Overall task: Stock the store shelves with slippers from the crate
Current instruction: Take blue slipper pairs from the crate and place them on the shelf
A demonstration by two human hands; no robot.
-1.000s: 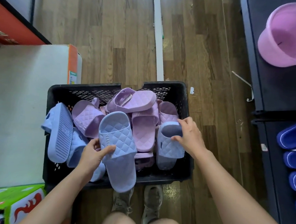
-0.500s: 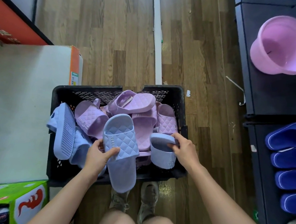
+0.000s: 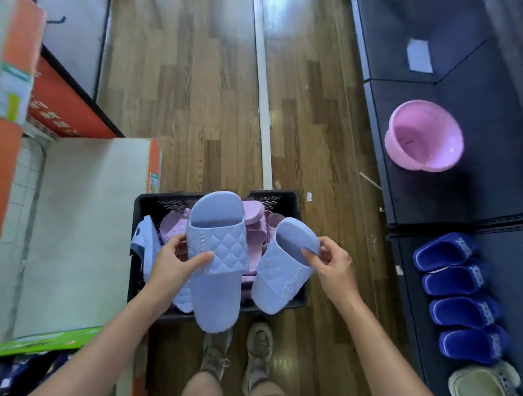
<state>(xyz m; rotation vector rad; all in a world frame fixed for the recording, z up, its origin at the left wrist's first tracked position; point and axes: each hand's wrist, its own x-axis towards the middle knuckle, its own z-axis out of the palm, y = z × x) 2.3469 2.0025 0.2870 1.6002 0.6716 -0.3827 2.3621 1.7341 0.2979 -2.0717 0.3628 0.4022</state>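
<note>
I'm looking straight down at a black crate (image 3: pixel 287 199) on the wood floor (image 3: pixel 198 102), just ahead of the person's shoes. It holds pink slippers (image 3: pixel 253 211). The left hand (image 3: pixel 173 266) grips a quilted blue slipper (image 3: pixel 220 256) by its strap, thumb on top and fingers curled underneath. The right hand (image 3: pixel 334 269) pinches the heel rim of a second blue slipper (image 3: pixel 283 272). Both are held side by side just above the crate (toes pointing toward the person). To the right, a dark shelf (image 3: pixel 499 197) carries a row of navy slippers (image 3: pixel 451 283) and a pink basin (image 3: pixel 423 137).
</note>
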